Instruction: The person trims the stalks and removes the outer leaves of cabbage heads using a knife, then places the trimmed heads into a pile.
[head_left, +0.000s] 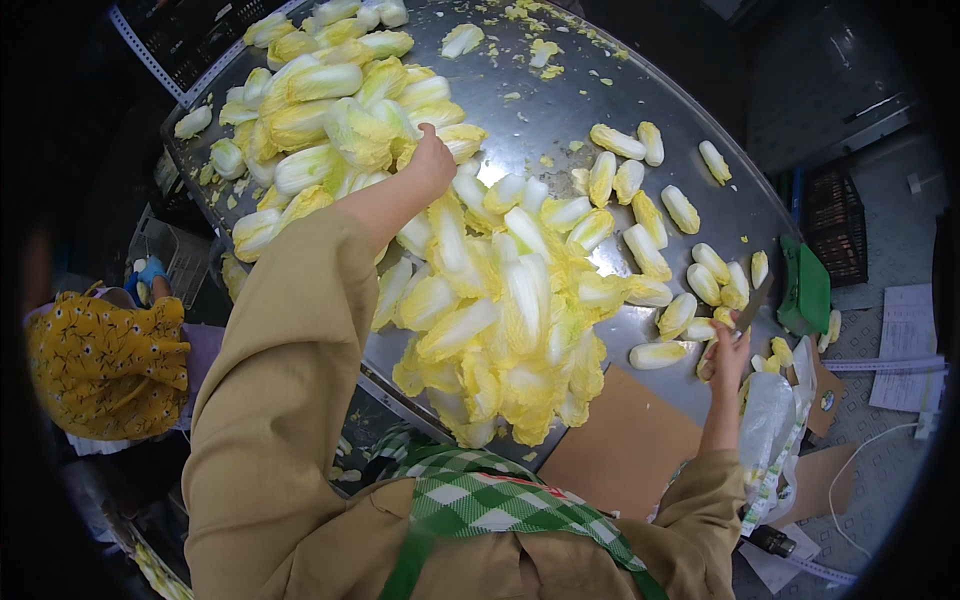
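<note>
My left hand (433, 161) reaches out at a large heap of napa cabbages (319, 82) on a steel table (637, 82); its fingers are partly hidden, so its hold is unclear. A leafy napa cabbage (365, 133) lies just beyond it. On the right, my right hand (726, 352) grips a knife (752, 304), blade pointing up and away. Small trimmed napa cabbages (681, 210) lie around and beyond that hand. Between my arms is a pile of loose cabbage leaves (510, 360), with some cabbages among them.
A green scale-like box (804, 289) stands at the table's right edge, near plastic bags (766, 420). Flat cardboard (622, 442) lies before me. A black crate (832, 225) is beyond the right edge. Another person (112, 364) in a yellow patterned garment is at the left, wearing a blue glove.
</note>
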